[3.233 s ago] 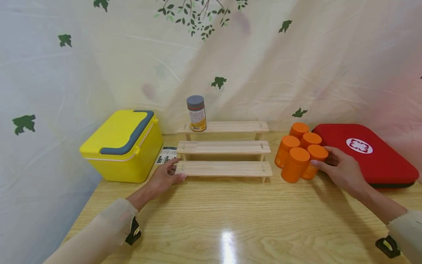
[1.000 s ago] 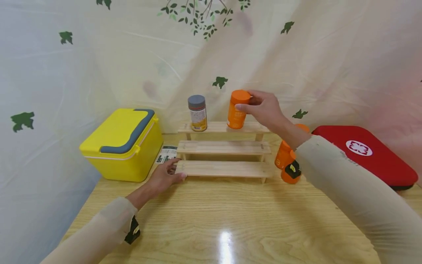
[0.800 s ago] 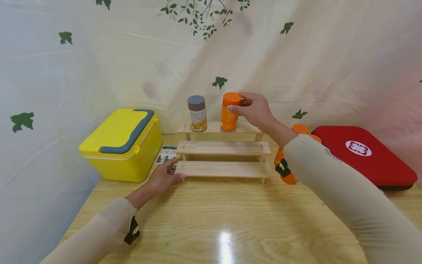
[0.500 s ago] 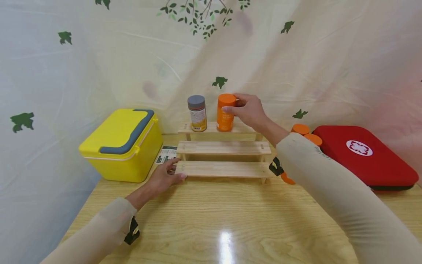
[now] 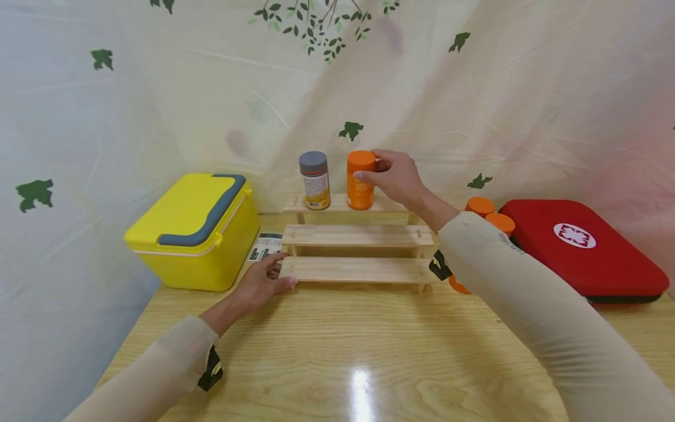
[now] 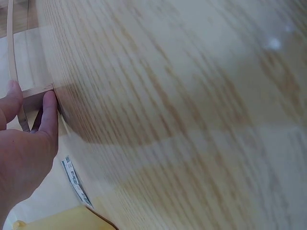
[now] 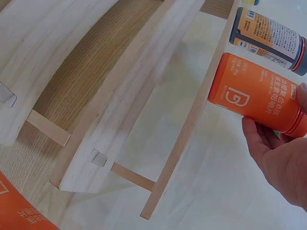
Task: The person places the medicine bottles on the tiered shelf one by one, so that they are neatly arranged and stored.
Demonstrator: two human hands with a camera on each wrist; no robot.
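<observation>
My right hand [image 5: 396,177] holds an orange pill bottle [image 5: 360,190] upright on the top step of the wooden tiered rack [image 5: 358,235]. Its thumb lies on the front of the bottle, with the fingers partly hidden behind. In the right wrist view, the orange bottle [image 7: 254,91] has its base on the top board, beside a grey-capped bottle [image 7: 268,39]. A small gap separates the two bottles in the head view. My left hand [image 5: 258,285] grips the left end of the lowest step; in the left wrist view, thumb and fingers pinch the rack's end [image 6: 37,92].
Left of the rack stands a yellow box [image 5: 195,234] with a blue-grey handle; a printed card [image 5: 265,246] lies between them. More orange bottles [image 5: 480,206] stand to the right, partly behind my right sleeve. Beyond them lies a red case [image 5: 580,252] with a white emblem.
My right hand took an orange bottle from the group at right, carried it to the top step and moved it left towards the grey-capped bottle. My left hand stayed on the rack.
</observation>
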